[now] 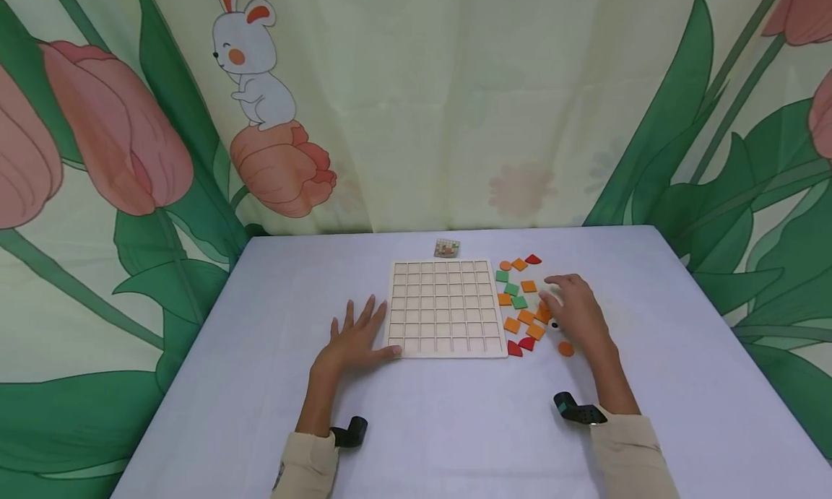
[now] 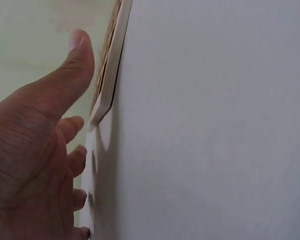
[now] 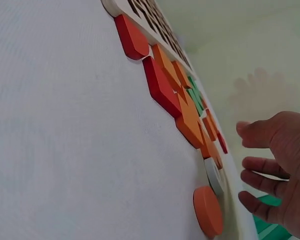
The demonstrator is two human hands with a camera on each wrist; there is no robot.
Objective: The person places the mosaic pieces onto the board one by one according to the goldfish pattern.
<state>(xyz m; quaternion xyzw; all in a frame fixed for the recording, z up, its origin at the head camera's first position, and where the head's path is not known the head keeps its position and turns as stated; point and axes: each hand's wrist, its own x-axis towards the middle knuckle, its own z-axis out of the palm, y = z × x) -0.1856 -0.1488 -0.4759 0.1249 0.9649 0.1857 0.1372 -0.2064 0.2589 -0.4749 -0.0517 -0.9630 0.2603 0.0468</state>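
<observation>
A pale wooden board [image 1: 448,355] with a grid of square recesses lies mid-table. Beside its left edge my left hand [image 1: 354,346] is spread, the thumb near the lower left corner. In the left wrist view, that thumb [image 2: 80,65] overlaps the board's edge and the fingers are straight. My right hand [image 1: 577,310] hovers over the right side of the loose pieces, fingers loosely bent and holding nothing. Near it are orange square tiles [image 1: 529,286], an orange round piece [image 1: 566,349] and a white piece [image 3: 213,176]. Red pieces [image 3: 160,87] lie closer to the board.
Green square tiles [image 1: 518,302] lie among the orange ones, right of the board. A small patterned block or card [image 1: 446,248] sits behind the board. White cloth covers the table [image 1: 455,427], and a printed curtain [image 1: 416,109] hangs at its back edge.
</observation>
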